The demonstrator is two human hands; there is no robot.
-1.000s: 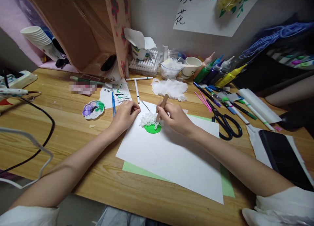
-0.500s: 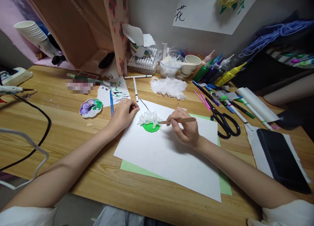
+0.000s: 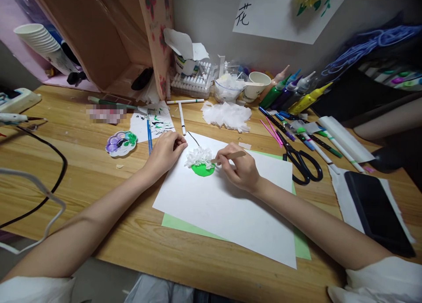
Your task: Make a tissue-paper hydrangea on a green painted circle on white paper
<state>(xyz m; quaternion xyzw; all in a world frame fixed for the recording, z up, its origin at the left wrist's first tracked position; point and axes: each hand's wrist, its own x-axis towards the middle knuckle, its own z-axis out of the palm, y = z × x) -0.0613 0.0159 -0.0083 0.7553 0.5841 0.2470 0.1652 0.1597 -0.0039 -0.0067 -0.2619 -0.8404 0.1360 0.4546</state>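
My right hand (image 3: 239,166) is closed around a flat wooden craft stick (image 3: 236,154). The stick's tip meets the right side of a bunch of crumpled white tissue pieces (image 3: 198,156). These pieces cover the upper part of a bright green round shape (image 3: 203,170) on a white sheet of paper (image 3: 224,215). A dark line (image 3: 194,138) runs up from the bunch. At the sheet's upper left edge rests my left hand (image 3: 169,149), fingers curled and thumb against the paper. Its fingertips are partly hidden.
Green paper (image 3: 191,227) lies under the sheet. Black scissors (image 3: 305,164), pens and a phone (image 3: 377,213) are to the right. Torn white tissue (image 3: 227,115) and paint bottles (image 3: 300,99) lie behind. A paint palette (image 3: 114,144) and blue brushes (image 3: 149,134) are left; cables (image 3: 61,162) cross the left side.
My right hand has moved slightly left and up with the craft stick, bringing it closer to the white tissue bunch. My left hand stays at the sheet's edge.
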